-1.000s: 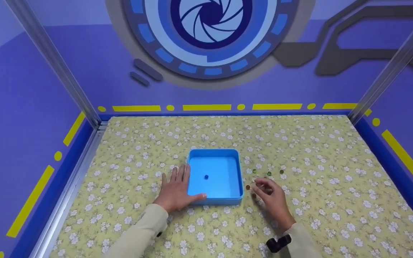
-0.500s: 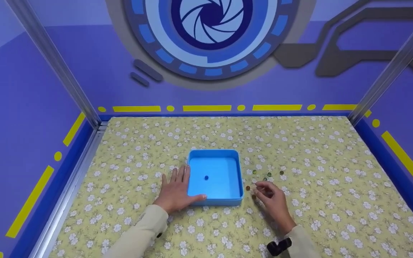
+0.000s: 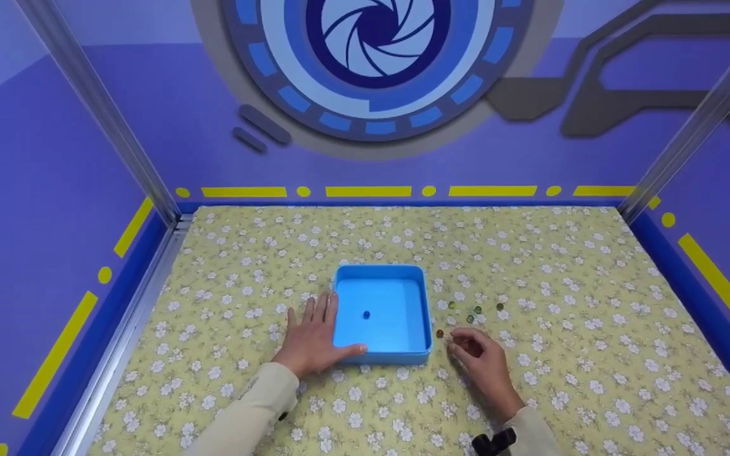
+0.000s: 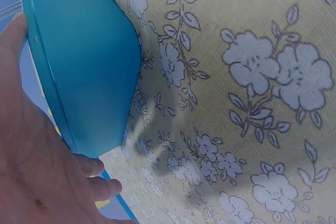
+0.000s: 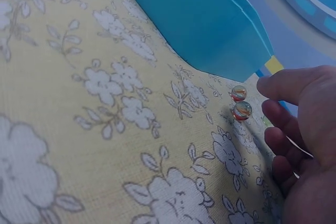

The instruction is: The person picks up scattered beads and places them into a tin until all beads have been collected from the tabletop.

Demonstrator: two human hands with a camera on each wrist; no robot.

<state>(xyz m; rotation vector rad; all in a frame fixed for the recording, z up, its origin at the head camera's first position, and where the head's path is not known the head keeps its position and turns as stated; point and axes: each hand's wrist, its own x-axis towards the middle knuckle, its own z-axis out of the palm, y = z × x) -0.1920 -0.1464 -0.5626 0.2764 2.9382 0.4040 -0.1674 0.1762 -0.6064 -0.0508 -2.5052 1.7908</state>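
My left hand [image 3: 312,342], fingers spread, touches the box [image 3: 397,358]. My right hand [image 3: 484,366] — loosely curved — is beside two marbles [image 5: 242,110]

The box [image 3: 397,316] looks smooth plastic, the marbles [image 5: 242,111] glossy glass, the tablecloth [image 3: 561,266] matt woven fabric.

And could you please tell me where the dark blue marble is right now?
In the head view, the dark blue marble sits inside the square blue tray, just left of its centre, on the side nearer the left hand.
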